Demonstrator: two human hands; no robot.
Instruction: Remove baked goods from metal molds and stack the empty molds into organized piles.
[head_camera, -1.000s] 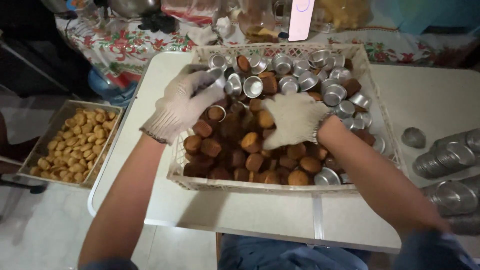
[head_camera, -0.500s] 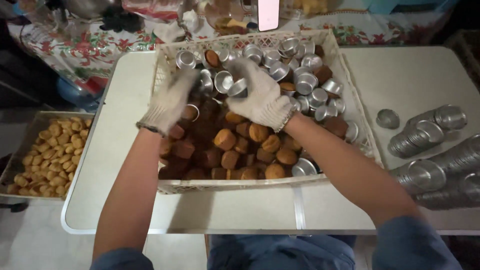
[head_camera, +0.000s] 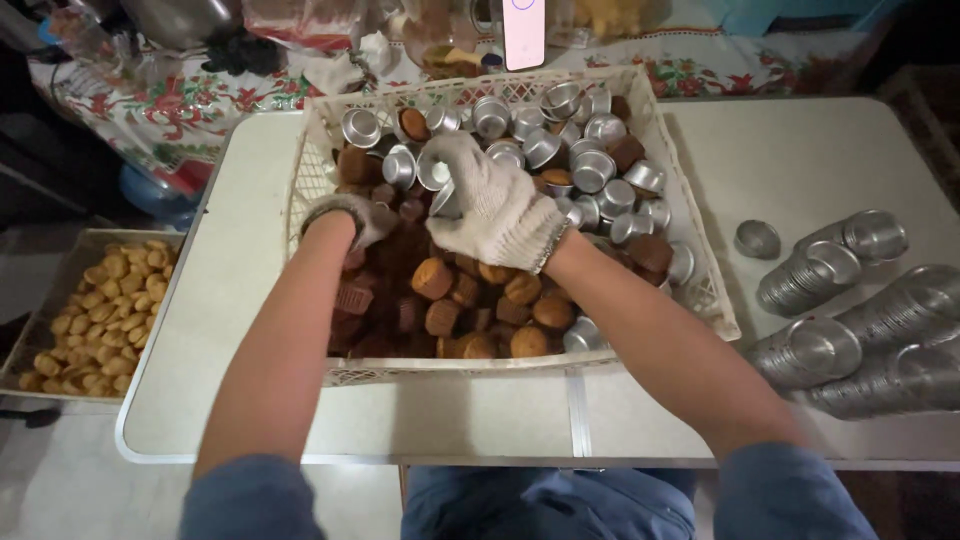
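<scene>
White-gloved right hand (head_camera: 495, 205) grip closed on a tin (head_camera: 445, 200), left hand (head_camera: 352, 218) among cakes (head_camera: 432, 278), grip hidden, in crate (head_camera: 655, 130) on counter (head_camera: 240, 330).

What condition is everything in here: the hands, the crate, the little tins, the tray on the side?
Left hand: gloved, reaching into the cakes.
Right hand: gloved, fingers curled over a tin.
Crate: part full of cakes and tins.
Small cakes: brown, loose, out of their tins.
Metal tins: empty, jumbled.
Stacked tins: nested, lying sideways.
Tray: filled with golden cakes.
</scene>
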